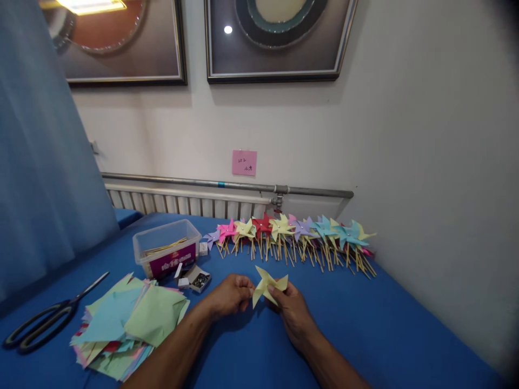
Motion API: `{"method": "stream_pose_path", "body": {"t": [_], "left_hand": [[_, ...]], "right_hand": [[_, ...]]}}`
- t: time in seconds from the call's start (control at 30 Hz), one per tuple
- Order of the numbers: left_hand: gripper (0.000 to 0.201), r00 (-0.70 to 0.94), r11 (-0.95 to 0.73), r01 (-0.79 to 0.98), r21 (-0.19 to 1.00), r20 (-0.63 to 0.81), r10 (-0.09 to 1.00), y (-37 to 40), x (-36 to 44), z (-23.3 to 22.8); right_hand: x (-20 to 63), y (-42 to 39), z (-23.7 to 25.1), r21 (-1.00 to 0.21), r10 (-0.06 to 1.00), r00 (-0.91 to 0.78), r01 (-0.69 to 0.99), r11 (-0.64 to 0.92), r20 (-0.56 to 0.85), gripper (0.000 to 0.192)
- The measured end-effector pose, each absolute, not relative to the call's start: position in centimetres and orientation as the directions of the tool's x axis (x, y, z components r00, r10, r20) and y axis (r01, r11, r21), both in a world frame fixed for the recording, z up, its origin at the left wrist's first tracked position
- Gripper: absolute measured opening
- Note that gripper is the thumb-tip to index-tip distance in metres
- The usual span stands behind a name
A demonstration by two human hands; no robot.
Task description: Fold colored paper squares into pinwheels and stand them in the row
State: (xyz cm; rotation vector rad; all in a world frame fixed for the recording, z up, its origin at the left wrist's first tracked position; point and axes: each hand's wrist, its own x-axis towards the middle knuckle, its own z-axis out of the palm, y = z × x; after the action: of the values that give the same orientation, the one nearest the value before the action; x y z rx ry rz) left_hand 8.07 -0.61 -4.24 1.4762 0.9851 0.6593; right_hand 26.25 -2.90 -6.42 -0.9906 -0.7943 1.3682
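Note:
A pale yellow paper pinwheel [265, 282], its corners folded in to the middle, is held above the blue table. My right hand [294, 313] grips it from the right, the thumb pressed near its centre and the other fingers behind. Just left of the pinwheel is my left hand [232, 294], with its fingers curled together and the tips close to the paper's left point. Whatever those fingers hold, if anything, is too small to make out. An open small box of metal pins [200, 281] lies beyond my left wrist.
Finished pinwheels on sticks [279, 227] lie in a row along the back. To the left are a clear plastic tub [166, 246] with thin sticks, a pile of coloured paper squares [117, 319] and black-handled scissors [48, 321]. A radiator [186, 202] stands behind the blue table [344, 324].

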Motion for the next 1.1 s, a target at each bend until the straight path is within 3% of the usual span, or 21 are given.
{"method": "stream_pose_path", "body": {"t": [1.1], "left_hand": [[0.023, 0.504, 0.055, 0.217, 0.975, -0.16, 0.848, -0.8, 8.5, -4.4]], "right_hand": [[26.4, -2.4, -7.3, -0.92, 0.995, 0.091, -0.392, -0.004, -0.043, 0.04]]}}
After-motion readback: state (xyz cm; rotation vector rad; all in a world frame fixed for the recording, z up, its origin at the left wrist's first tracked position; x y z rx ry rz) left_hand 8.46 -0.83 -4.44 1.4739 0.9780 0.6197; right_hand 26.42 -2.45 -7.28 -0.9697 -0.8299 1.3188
